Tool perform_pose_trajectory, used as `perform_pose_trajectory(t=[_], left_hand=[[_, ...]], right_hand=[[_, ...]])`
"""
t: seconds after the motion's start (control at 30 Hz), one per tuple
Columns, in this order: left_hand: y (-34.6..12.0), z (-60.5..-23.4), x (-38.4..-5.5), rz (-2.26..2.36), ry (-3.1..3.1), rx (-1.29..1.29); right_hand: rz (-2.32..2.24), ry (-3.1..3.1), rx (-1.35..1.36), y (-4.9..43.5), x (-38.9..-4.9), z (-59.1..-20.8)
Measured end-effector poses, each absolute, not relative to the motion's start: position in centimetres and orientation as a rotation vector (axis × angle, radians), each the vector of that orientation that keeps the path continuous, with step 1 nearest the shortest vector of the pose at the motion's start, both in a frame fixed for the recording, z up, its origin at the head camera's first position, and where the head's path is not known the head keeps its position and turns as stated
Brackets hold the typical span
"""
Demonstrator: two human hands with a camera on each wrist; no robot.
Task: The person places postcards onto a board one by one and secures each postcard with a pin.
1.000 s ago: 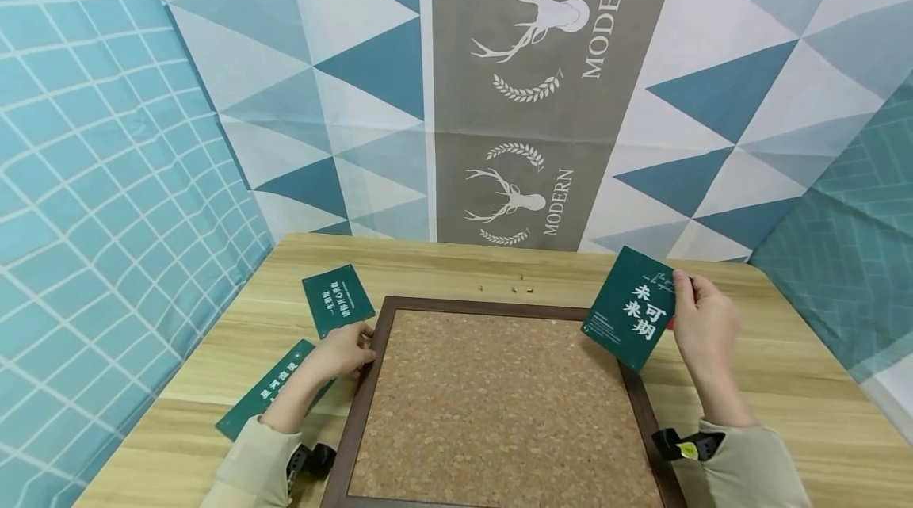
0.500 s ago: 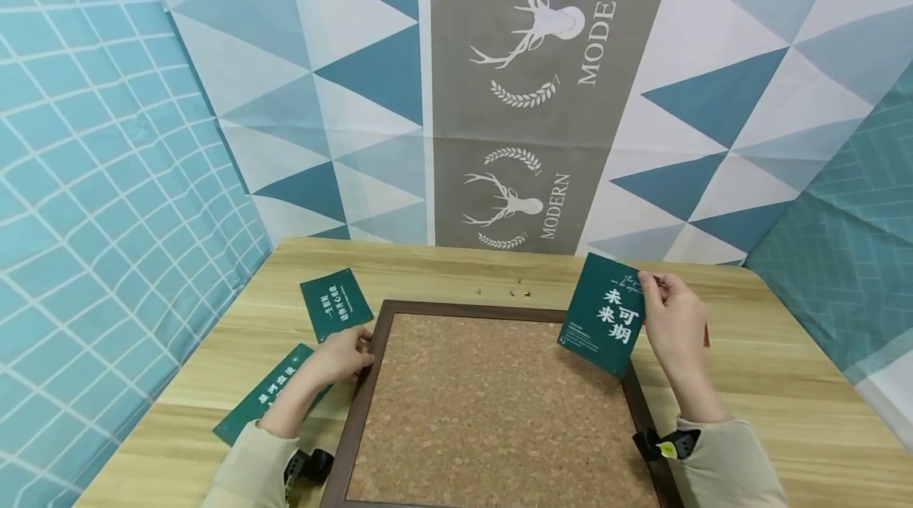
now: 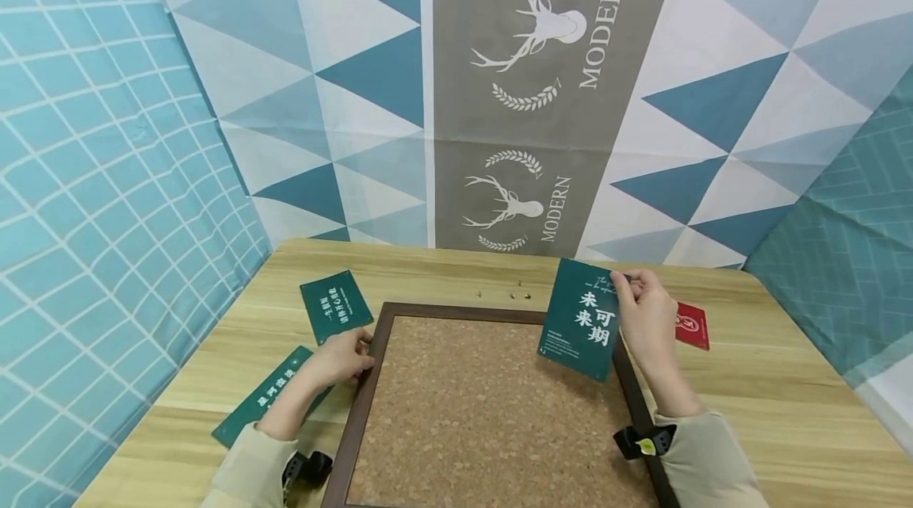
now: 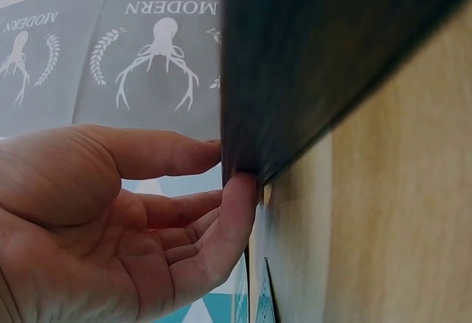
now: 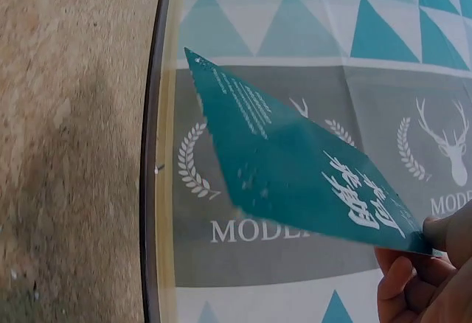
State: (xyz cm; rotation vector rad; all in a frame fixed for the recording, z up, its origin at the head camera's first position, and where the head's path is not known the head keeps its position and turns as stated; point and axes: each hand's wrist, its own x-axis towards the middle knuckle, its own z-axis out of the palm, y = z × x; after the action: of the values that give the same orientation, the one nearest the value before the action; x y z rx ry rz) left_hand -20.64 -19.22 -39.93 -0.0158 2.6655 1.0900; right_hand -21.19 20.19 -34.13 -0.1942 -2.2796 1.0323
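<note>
A cork board [image 3: 492, 413] in a dark brown frame lies on the wooden table. My left hand [image 3: 342, 357] rests at its left edge, fingertips and thumb touching the frame [image 4: 247, 102], as the left wrist view shows up close. Above the board's upper right part, my right hand [image 3: 647, 326] pinches a green card [image 3: 579, 322] with white Chinese characters by its upper right corner. The right wrist view shows this card [image 5: 295, 168] held up at a tilt, with thumb and fingers of the right hand [image 5: 424, 279] at one corner.
Left of the board lie a small green card [image 3: 335, 303] and a longer green card [image 3: 260, 401] partly covered by my left forearm. A red card [image 3: 693, 326] lies to the right. Several tiny metallic pieces [image 3: 512, 295] sit behind the board. Patterned cloth [image 3: 371, 96] hangs behind the table.
My right hand has carried the green card leftward, further over the cork board. The red card on the table has come into fuller view. My left hand has stayed at the frame's edge.
</note>
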Motion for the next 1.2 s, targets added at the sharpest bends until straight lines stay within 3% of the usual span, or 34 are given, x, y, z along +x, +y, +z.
perform_pose_trajectory(t=[1.2], left_hand=[[-19.6, -40.1, -20.8, 1.175, 2.609, 0.009]], right_hand=[[1.082, -2.402, 0.007, 14.7, -23.2, -35.5]])
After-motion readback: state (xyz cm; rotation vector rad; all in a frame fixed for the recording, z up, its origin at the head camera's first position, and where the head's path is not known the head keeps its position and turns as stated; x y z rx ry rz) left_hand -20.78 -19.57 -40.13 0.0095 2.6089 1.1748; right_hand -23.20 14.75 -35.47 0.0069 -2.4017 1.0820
